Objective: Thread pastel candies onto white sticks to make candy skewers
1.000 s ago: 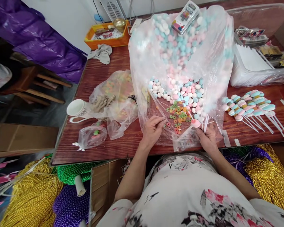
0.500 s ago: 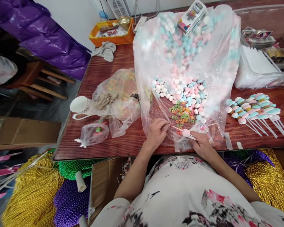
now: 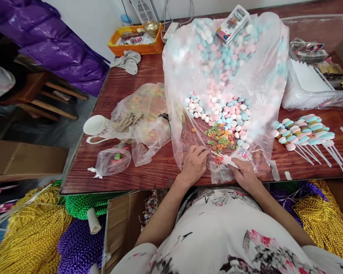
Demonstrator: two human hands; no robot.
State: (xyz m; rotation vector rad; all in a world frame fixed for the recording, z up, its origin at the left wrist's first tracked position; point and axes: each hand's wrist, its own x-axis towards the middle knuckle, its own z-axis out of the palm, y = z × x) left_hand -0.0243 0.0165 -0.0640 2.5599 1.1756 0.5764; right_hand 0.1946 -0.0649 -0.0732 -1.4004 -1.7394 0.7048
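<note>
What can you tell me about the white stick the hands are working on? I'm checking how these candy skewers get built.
The thin white plastic-looking stick lies nearly flat, pointing left and slightly up, over the clear plastic bag at the table's near edge. The right hand grips its lower end; the left hand pinches at its tip beside the small coloured candy rings. A pale pink disc candy appears threaded on it.

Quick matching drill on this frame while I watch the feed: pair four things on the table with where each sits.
Things:
1. white mug
2. orange tray
3. finished candy sticks
4. small ring candies

Places:
A. far end of the table, by the wall
B. on the clear plastic sheet just beyond both hands
C. at the table's left edge
D. on bare wood right of the big bag

Pairs: 1-C, 2-A, 3-D, 4-B
</note>
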